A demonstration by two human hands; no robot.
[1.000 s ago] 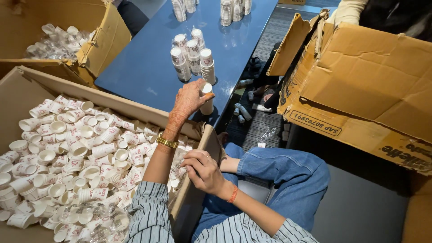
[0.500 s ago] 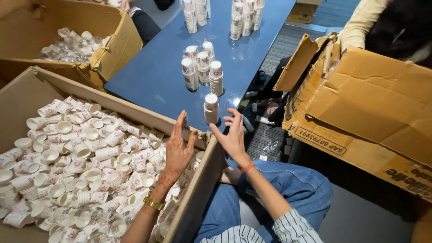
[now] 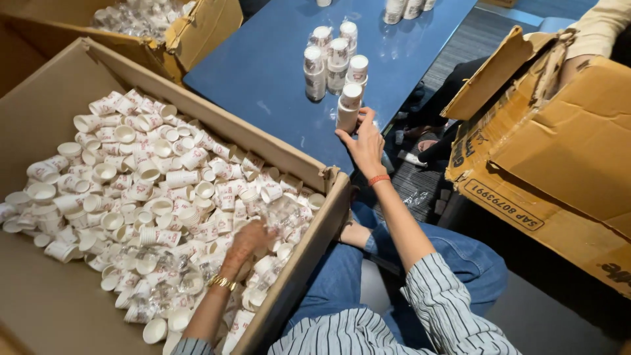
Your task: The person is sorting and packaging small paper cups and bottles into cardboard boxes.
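I am looking down at a large corrugated cardboard box (image 3: 39,131) holding a loose heap of small white paper cups (image 3: 151,190) — short, tapered, with rolled rims and faint reddish print, some lying among crinkled clear plastic wrap. To its right a smooth, glossy blue table (image 3: 263,66) is carrying upright stacks of the same cups wrapped in clear film, grouped in a cluster (image 3: 332,56). One wrapped stack (image 3: 348,106) is standing alone at the near edge of the table, upright, just in front of that cluster. My right hand (image 3: 363,141) is reaching out with the arm extended, fingers spread and loosely curved beside this stack — fingertips touching its lower side, not closed around it. My left hand (image 3: 246,240), gold bangle at the wrist, is plunging palm-down into the heap in the box; its fingers are buried among cups, so I cannot tell how far they are closing. A second torn cardboard box (image 3: 565,151) is sitting at right.
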